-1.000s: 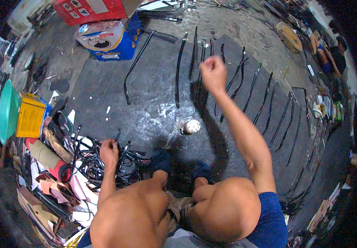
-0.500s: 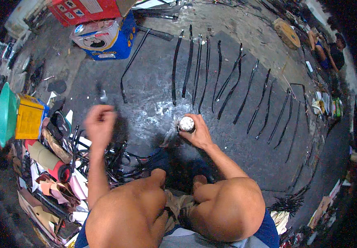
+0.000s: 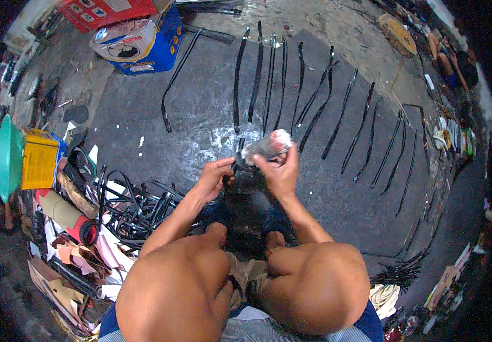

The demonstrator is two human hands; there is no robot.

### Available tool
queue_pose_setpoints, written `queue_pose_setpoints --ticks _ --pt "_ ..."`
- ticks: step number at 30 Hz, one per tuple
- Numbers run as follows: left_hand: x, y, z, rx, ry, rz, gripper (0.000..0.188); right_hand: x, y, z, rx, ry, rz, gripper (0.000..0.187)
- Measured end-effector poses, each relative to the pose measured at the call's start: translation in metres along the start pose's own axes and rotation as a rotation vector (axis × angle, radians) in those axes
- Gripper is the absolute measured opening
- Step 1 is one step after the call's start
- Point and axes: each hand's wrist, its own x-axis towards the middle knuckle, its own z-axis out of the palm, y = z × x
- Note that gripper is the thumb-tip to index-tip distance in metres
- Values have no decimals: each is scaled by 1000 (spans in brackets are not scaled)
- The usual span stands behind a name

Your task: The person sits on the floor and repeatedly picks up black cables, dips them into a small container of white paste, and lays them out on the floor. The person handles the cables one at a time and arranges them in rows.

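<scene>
In my right hand (image 3: 282, 175) is a whitish, worn cylindrical container (image 3: 269, 146) with a red patch. It lies tipped over, one end pointing left toward my other hand. My left hand (image 3: 214, 176) is pinched on a black strip (image 3: 241, 145), whose upper end sticks up beside the container's left end. Whether strip and container touch, I cannot tell. Beyond both hands, several similar black strips (image 3: 255, 74) are laid out side by side on the dark floor sheet (image 3: 200, 85). White powdery smears (image 3: 218, 137) mark the sheet just past my left hand.
A tangled heap of black strips (image 3: 143, 208) lies left of my legs, among scraps and rolls. Farther left stand a yellow tin (image 3: 38, 162) and a green bowl (image 3: 8, 159). A blue-and-white tin (image 3: 143, 45) is at the far left. Another person (image 3: 448, 60) is at the far right.
My left hand has come in from the left to meet my right and now pinches a black strip. The container, upright before, has been lifted and tipped sideways.
</scene>
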Motion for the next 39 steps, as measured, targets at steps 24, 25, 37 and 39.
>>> queue_pose_setpoints --ticks 24,25,37,39 --pt "81 9 1 1096 117 158 8 1 17 -24 -376 -11 87 67" --pt "82 10 3 1111 133 181 8 1 21 -20 -501 -88 110 68" --pt "25 15 42 1122 -109 852 58 -8 72 -20 -560 -168 -161 61" --pt "28 11 42 1129 -99 871 52 -5 98 -28 -470 -137 86 53"
